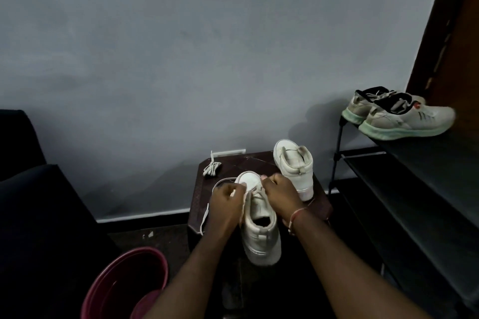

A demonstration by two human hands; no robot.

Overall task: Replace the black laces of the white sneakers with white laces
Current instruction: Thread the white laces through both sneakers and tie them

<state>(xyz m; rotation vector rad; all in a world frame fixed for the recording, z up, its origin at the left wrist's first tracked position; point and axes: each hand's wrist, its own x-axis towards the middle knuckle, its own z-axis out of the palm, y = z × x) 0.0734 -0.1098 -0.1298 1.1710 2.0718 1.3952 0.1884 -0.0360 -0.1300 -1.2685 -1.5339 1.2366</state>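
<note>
Near sneaker (261,230) is sitting at the table's (233,163) near edge, heel toward the person and toe pointing to the far edge. Second sneaker (295,171) is standing at the far right corner, no lace showing on it.

Left hand (228,202) is pinching the white lace (204,217), fingers curled. The slack is looping round the toe and trailing off the left edge. Right hand (280,194) is curling in at the front eyelets, looking like it's pinching the other run of lace.

Handling, as a guess: lace is going to be light, limp and flat, so take it at the stiff tip for threading. Shoe is looking light with a firm sole and softer upper, so brace it at the sides.

Hard to make out:
- Both hands are covering the eyelets, so the row count is unreadable.
- Fingertips and lace tips are hidden.
- Pale lace bundle (212,169) is lying at the far left corner, colour uncertain in the dim light.
- No black lace is showing anywhere.
</note>
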